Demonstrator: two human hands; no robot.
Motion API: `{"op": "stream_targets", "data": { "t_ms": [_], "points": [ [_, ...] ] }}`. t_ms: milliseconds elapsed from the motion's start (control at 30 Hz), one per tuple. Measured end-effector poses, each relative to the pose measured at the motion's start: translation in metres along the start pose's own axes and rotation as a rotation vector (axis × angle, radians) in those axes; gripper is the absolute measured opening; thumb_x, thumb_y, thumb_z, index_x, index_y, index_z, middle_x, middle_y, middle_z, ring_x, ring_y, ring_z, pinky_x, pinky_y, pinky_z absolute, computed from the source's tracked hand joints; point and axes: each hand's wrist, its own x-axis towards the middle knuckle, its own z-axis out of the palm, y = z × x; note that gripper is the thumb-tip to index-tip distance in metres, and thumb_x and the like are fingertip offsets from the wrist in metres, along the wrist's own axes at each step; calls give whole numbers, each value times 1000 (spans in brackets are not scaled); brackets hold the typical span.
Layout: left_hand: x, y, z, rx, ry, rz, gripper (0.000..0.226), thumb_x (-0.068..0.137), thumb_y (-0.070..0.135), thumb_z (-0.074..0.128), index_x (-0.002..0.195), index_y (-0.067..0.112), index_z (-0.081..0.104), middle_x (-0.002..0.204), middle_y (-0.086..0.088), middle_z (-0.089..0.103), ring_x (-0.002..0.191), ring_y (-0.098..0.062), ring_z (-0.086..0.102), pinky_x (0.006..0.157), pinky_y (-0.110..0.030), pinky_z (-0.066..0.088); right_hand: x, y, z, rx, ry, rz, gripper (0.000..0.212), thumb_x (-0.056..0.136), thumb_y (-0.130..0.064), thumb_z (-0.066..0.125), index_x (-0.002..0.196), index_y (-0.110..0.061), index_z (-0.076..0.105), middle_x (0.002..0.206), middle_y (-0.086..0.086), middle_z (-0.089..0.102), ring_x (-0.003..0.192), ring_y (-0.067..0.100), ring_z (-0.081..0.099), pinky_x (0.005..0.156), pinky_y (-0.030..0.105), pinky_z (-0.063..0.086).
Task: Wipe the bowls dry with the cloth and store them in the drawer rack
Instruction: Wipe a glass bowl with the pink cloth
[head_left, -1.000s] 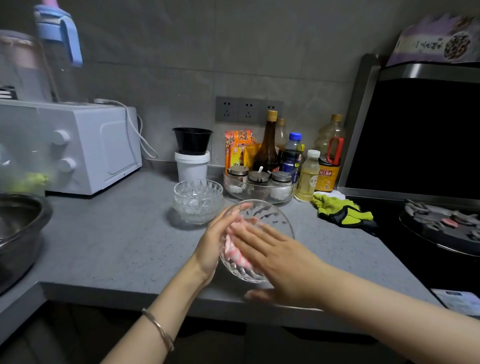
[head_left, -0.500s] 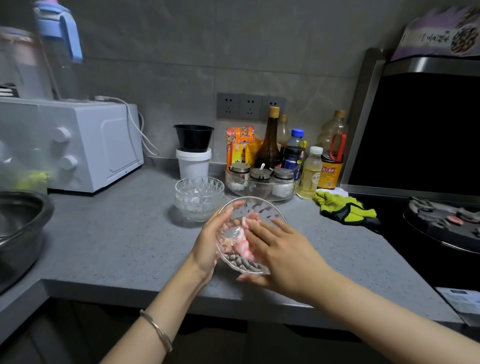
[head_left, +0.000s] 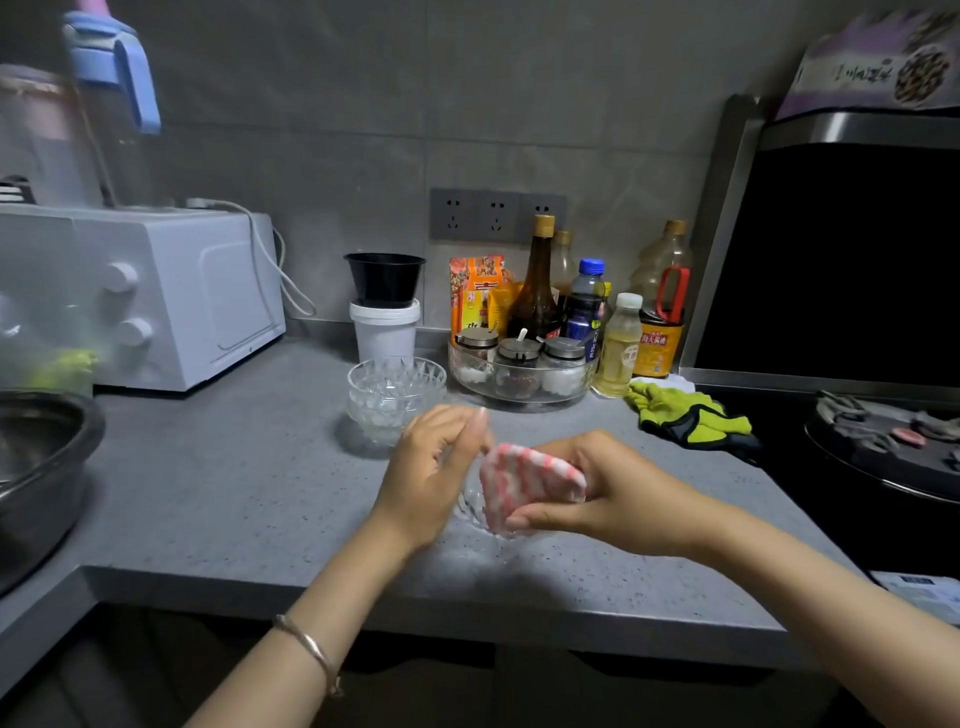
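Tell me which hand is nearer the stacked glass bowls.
Left. The left hand sits just in front of the stacked bowls; the right hand, gripping the cloth, is farther right.

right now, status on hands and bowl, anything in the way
Left hand holds glass bowl, blurred. Right hand grips cloth against it. Stacked bowls stand behind on counter, clear of both hands.
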Motion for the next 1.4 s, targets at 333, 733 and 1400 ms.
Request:
{"op": "stream_targets", "data": {
  "t_ms": [333,733,1400],
  "points": [
    [-2,5,7,-408,359,-228,60,90,32,58,40,10,32,36,4,26,35,-8,26,43,-22,27,-9,2,-4,195,380,-52,25,90,-35,49,105,-26,67,98,-13,71,88,2,64,75,16,51],
    [1,22,22,-447,437,-328,55,93,21,54,40,19,39,40,0,30,38,-11,30,43,-19,31,7,-6,31,91,568,-121,34,84,-57,55,76,-24,59,63,-6,65,56,12,64,55,45,53],
    [7,45,6,53,128,-17,55,86,55,47,50,14,43,41,7,32,43,-10,29,46,-34,28,20,-15,24,459,619,-99,43,93,-19,53,53,-2,53,36,9,49,30,19,50,35,19,38]
  ]
}}
